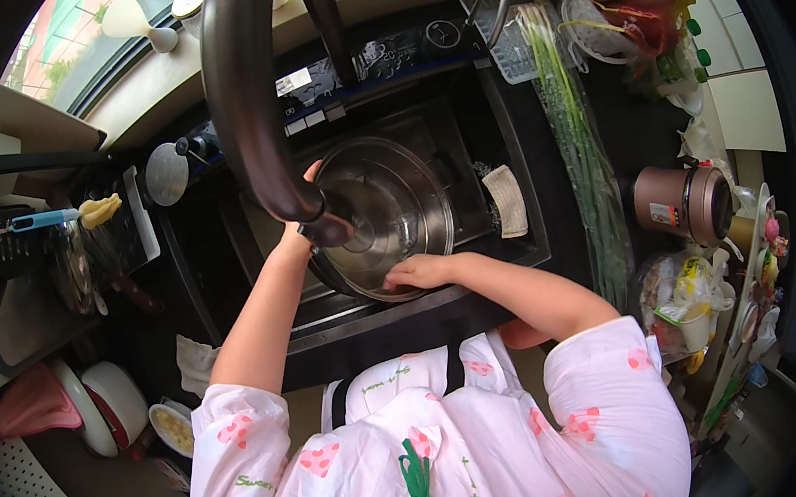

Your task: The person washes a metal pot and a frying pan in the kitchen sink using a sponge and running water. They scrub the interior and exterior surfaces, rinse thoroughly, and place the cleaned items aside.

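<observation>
A round stainless steel pot [430,203] with some water in it stands in the dark kitchen sink [540,250]. My left hand [301,219] is at the pot's left side, partly hidden by the dark curved faucet [251,117]; whether it grips the rim cannot be told. My right hand [420,272] reaches over the near rim, its fingertips inside the pot by the wall. The faucet's spout hangs over the pot's left part. A beige ribbed cloth [506,201] lies at the sink's right side.
Long green onions [569,123] in clear plastic lie right of the sink, near a brownish-pink insulated container [672,204] and bagged food. A dish rack [10,244] with utensils stands left. A round metal disc [167,174] is at the sink's back left corner.
</observation>
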Demonstrator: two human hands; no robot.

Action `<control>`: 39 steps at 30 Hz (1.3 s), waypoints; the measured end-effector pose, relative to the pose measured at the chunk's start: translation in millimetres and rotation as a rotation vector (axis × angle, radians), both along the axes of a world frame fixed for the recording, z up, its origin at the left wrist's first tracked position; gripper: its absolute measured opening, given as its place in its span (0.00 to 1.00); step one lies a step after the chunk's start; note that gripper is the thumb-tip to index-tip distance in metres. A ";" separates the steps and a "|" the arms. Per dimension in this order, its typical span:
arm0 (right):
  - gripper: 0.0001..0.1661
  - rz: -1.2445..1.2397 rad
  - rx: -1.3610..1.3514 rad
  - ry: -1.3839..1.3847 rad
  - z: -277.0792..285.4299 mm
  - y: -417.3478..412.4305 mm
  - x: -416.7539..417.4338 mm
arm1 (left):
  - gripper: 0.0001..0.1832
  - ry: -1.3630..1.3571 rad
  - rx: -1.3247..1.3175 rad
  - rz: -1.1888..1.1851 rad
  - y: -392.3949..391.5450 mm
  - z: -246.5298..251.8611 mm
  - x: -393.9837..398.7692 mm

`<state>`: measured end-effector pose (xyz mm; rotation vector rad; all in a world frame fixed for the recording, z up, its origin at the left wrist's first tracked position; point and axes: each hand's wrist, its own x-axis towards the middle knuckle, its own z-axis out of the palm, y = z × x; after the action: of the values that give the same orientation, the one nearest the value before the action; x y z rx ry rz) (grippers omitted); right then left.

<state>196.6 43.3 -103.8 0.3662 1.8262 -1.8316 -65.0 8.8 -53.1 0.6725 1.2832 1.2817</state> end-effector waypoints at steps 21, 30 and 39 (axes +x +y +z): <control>0.29 0.636 1.766 0.057 -75.8 83.5 -52.8 | 0.49 0.209 -0.216 -0.012 11.2 17.3 8.2; 0.29 0.580 1.686 0.071 -81.0 86.9 -43.2 | 0.47 0.156 -0.266 0.035 23.7 47.0 21.7; 0.27 0.549 1.671 0.004 -87.2 77.1 -52.7 | 0.45 0.353 -0.378 0.013 30.8 50.6 24.8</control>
<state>143.9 120.4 -191.0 0.3150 2.6383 0.3440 -40.2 39.6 -2.6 0.6336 1.7647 0.9154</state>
